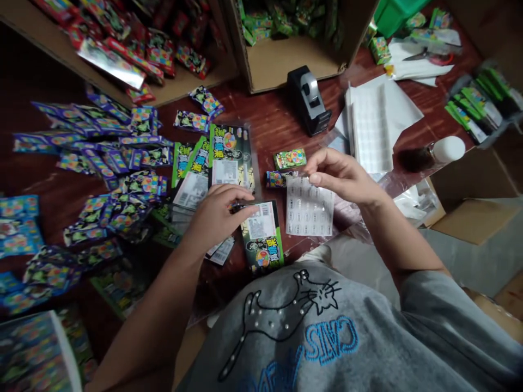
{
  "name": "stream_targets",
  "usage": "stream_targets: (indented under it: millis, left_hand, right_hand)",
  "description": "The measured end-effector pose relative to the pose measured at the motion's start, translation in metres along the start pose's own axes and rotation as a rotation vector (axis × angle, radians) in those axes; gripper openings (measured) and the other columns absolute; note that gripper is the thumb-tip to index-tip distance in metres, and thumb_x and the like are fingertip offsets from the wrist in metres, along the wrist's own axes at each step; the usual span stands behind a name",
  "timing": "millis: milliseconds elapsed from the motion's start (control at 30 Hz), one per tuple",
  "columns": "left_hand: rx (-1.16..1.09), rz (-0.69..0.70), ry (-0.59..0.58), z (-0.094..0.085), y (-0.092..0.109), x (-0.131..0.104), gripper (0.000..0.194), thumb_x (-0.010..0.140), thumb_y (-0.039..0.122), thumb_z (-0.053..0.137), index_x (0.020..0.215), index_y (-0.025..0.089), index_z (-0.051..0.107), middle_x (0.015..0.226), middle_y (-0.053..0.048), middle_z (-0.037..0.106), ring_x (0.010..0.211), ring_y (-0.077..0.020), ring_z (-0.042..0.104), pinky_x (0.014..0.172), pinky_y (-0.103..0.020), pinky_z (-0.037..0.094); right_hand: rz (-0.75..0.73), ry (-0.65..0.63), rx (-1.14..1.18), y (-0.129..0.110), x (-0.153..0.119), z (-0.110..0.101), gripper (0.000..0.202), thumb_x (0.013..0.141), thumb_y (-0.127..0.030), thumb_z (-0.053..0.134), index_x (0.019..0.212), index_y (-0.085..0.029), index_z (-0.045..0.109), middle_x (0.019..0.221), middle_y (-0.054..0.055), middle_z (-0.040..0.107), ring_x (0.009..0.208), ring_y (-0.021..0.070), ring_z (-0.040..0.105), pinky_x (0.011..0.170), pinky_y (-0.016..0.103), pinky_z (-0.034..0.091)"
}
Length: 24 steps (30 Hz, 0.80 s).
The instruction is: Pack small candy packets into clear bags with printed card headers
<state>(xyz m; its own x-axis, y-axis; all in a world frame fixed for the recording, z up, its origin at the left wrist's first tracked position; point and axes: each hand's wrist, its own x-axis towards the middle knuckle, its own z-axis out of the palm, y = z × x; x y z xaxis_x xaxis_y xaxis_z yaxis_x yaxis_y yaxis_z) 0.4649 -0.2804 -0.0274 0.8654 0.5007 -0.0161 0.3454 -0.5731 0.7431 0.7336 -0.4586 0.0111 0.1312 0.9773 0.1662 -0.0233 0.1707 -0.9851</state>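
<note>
My left hand [223, 215] has its thumb and fingers closed on the upper left corner of a flat black and green printed packet [267, 247], which bears a white label. To the right of the packet is a clear-looking sheet of round stickers [309, 209]. My right hand [343, 177] pinches at the top edge of this sheet; whether a single sticker is between the fingertips is too small to tell. Just beyond lie a small green packet [290, 159] and a small purple packet [277, 179]. More black and green packets [229, 158] lie stacked past my left hand.
Many small purple packets [118, 158] spread across the left of the table. Cardboard boxes of red packets [161, 51] and green packets [281, 19] stand behind. A black tape dispenser [308, 100], white sheets [371, 128], a white-capped bottle [447, 149] and scissors [419, 56] are rightward.
</note>
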Motion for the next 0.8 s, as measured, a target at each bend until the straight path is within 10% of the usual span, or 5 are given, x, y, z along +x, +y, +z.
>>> stream_targets:
  millis: [233, 433, 600, 800]
  left_hand:
    - [-0.521, -0.339, 0.010, -0.020, -0.004, -0.027, 0.038, 0.081, 0.060, 0.086, 0.091, 0.023, 0.087, 0.097, -0.011, 0.085, 0.086, -0.0247, 0.080, 0.081, -0.037, 0.065]
    - [-0.459, -0.195, 0.066, -0.020, -0.004, -0.047, 0.028, 0.081, 0.050, 0.089, 0.098, 0.028, 0.089, 0.106, -0.008, 0.086, 0.099, -0.0242, 0.081, 0.097, -0.038, 0.066]
    - [-0.486, -0.228, 0.182, -0.008, 0.000, -0.056, 0.023, 0.082, 0.043, 0.088, 0.097, 0.026, 0.087, 0.094, -0.006, 0.085, 0.081, -0.0195, 0.079, 0.078, -0.031, 0.066]
    - [-0.489, -0.193, 0.224, -0.003, -0.004, -0.056, 0.015, 0.084, 0.040, 0.085, 0.094, 0.028, 0.087, 0.098, -0.004, 0.086, 0.087, -0.0200, 0.081, 0.085, -0.033, 0.067]
  right_hand:
    - [0.009, -0.120, -0.008, 0.012, 0.027, 0.049, 0.051, 0.103, -0.046, 0.077, 0.142, -0.021, 0.054, 0.098, -0.003, 0.057, 0.090, 0.0101, 0.057, 0.085, 0.023, 0.051]
    - [-0.003, -0.214, -0.049, 0.012, 0.039, 0.070, 0.056, 0.106, -0.042, 0.070, 0.151, -0.021, 0.043, 0.100, -0.001, 0.060, 0.093, 0.0127, 0.061, 0.089, 0.028, 0.054]
    - [0.049, -0.384, -0.104, 0.017, 0.043, 0.087, 0.059, 0.106, -0.028, 0.066, 0.156, -0.019, 0.036, 0.098, -0.002, 0.058, 0.088, 0.0114, 0.059, 0.083, 0.026, 0.053]
    - [-0.064, -0.301, -0.599, 0.018, 0.042, 0.104, 0.067, 0.104, -0.020, 0.063, 0.165, -0.023, 0.036, 0.108, 0.005, 0.065, 0.099, 0.0221, 0.062, 0.094, 0.041, 0.052]
